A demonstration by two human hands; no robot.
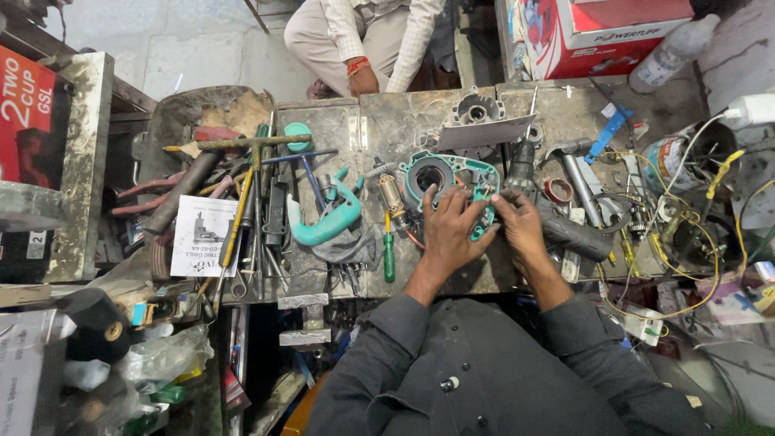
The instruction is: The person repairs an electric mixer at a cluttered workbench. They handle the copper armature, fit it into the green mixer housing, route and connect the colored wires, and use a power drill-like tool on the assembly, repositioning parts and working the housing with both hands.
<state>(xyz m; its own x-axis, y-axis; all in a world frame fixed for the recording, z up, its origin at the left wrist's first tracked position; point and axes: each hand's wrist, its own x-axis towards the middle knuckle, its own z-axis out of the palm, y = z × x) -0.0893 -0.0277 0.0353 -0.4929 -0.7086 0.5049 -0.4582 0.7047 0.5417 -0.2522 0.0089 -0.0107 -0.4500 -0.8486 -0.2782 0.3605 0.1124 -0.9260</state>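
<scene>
Cluttered workbench (339, 129), red carton (597, 28) behind; left hand (448, 230), right hand (517, 226) clamped on teal housing (452, 173).

The left hand (449, 230) covers the lower part of the teal housing (452, 179), so its grip there cannot be told. The right hand (519, 224) hides the housing's right edge. A seated person (363, 40) is cut off by the top edge.

A teal tool housing (452, 178), a green-handled screwdriver (389, 254), yellow wires (686, 218), a red box (597, 28).
</scene>
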